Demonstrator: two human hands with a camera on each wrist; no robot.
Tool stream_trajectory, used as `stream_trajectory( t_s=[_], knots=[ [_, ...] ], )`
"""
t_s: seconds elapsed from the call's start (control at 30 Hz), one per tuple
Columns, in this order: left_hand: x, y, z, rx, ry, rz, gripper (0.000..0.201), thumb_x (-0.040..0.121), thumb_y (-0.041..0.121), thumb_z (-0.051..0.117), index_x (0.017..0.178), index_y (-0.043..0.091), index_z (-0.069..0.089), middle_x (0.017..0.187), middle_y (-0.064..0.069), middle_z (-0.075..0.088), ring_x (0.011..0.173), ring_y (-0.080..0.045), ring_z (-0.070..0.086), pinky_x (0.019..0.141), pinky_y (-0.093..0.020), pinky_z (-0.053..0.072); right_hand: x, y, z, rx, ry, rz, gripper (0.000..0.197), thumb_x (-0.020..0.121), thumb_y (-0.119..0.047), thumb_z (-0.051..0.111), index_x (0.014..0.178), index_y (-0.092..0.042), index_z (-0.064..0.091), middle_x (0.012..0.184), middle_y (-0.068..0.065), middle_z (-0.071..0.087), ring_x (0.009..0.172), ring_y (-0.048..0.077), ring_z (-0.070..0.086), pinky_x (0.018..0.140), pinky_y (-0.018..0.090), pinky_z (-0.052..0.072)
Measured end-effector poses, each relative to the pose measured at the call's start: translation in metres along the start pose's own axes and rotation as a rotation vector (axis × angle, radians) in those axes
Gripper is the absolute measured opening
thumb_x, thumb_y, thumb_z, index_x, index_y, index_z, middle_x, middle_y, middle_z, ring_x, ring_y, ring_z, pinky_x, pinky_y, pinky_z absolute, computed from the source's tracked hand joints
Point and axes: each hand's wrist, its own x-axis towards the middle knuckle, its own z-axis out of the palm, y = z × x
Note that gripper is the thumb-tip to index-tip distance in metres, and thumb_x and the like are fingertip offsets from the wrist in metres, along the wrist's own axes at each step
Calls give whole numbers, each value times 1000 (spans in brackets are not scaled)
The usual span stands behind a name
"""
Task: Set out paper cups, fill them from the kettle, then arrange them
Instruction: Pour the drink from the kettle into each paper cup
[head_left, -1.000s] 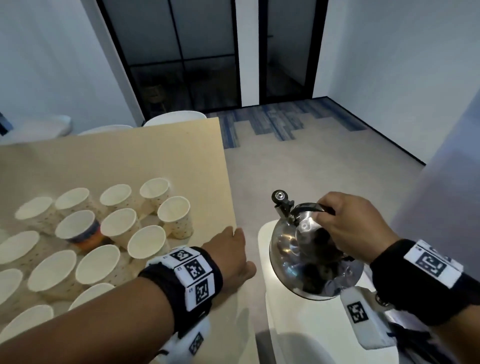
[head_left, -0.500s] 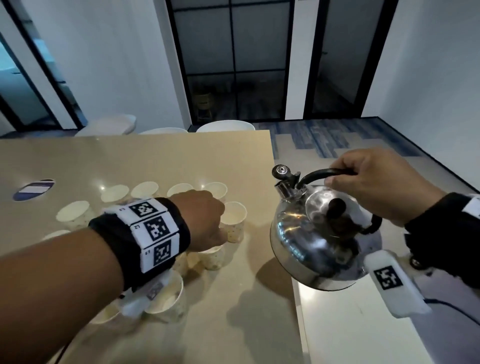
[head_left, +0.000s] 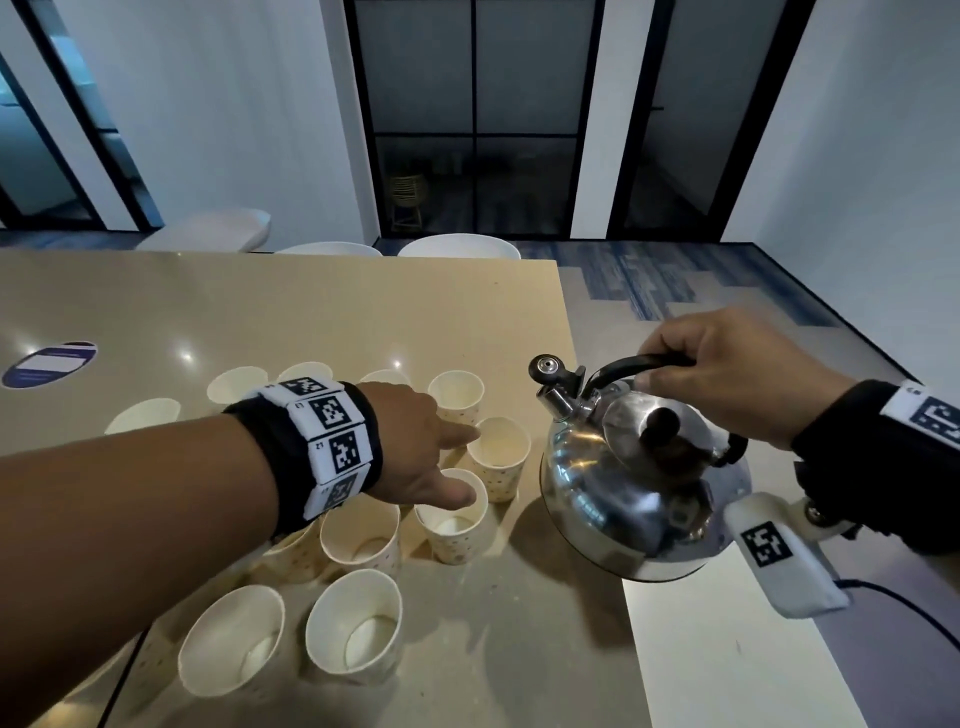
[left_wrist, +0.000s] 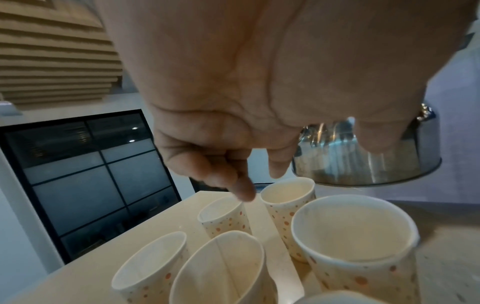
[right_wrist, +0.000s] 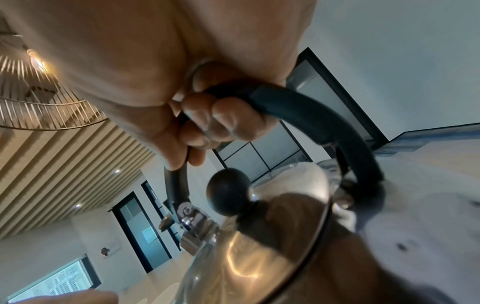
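Several white paper cups with orange dots stand clustered on the beige table (head_left: 311, 322). My left hand (head_left: 461, 465) hovers over the cluster's right end with loosely curled fingers. Its index finger reaches toward the rim of the rightmost cup (head_left: 500, 457), and the thumb lies above a nearer cup (head_left: 453, 525). In the left wrist view the left hand (left_wrist: 259, 174) hangs just above the cups (left_wrist: 287, 197) and holds nothing. My right hand (head_left: 727, 374) grips the black handle (right_wrist: 311, 115) of the steel kettle (head_left: 639, 483). The kettle hangs at the table's right edge, spout toward the cups.
A white seat (head_left: 727, 654) lies below the kettle, right of the table. A blue and white oval sticker (head_left: 49, 364) marks the table's far left. White chair backs (head_left: 460, 247) stand beyond the far edge, before dark glass doors.
My left hand has gone from the table's edge forward over the cups. The right hand has carried the kettle up and left, closer to the cups. My head has turned left.
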Motion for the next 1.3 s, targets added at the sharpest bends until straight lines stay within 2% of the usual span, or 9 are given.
stream_trajectory(
  t_s=[0.07,0.2,0.43,0.6,0.77,0.9,1.03,1.13,1.3],
  knots=[
    [7,0,5,60,28,47,81,83,87,23,155,49,16,131,-5,49,116,-28,49,89,-41,45,2,-2,4,-9,-19,-3,8,84,-21,75,76,-20,72,62,-4,64,47,3,48,49,19,35],
    [17,-1,13,109,66,135,80,86,84,20,154,42,23,137,-6,47,121,-28,45,95,-45,39,5,-7,5,-35,-45,-15,7,85,-21,74,78,-19,71,67,-2,65,56,11,53,52,21,37],
    [21,-5,21,69,24,161,79,87,82,17,154,40,26,156,-3,34,142,-27,31,112,-57,26,6,-18,7,-66,-82,-30,5,86,-21,73,81,-20,73,71,-2,68,64,14,58,54,21,39],
    [23,-5,26,42,23,178,80,88,79,18,153,36,31,159,0,32,146,-25,26,114,-61,20,7,-25,8,-96,-106,-43,4,86,-21,71,83,-19,74,70,-4,66,63,11,57,54,19,37],
    [25,-5,29,38,34,181,79,89,78,19,151,32,35,156,1,37,145,-26,30,113,-61,23,12,-28,8,-143,-122,-50,6,86,-22,71,80,-21,73,64,-8,62,58,6,53,52,17,36],
    [25,-5,27,32,18,175,78,90,77,20,152,32,34,156,-1,37,144,-27,31,113,-61,24,16,-30,8,-166,-150,-53,4,86,-23,71,83,-23,74,72,-8,68,69,10,62,58,21,42],
    [26,-6,28,29,12,166,79,87,77,19,151,33,33,152,-3,41,141,-29,36,111,-61,26,21,-33,9,-191,-180,-66,4,86,-24,71,84,-24,74,76,-8,70,74,11,64,64,24,48],
    [28,-6,28,30,2,158,78,86,76,19,150,34,33,151,-5,42,139,-29,37,110,-61,27,24,-35,9,-229,-198,-83,4,87,-24,70,86,-23,75,79,-8,70,76,10,64,65,23,47],
    [27,-5,26,13,-15,140,74,90,74,23,153,36,28,154,-6,38,143,-29,32,113,-61,23,27,-40,8,-308,-206,-89,4,87,-25,70,86,-27,73,78,-10,70,73,5,61,57,17,38]
  ],
)
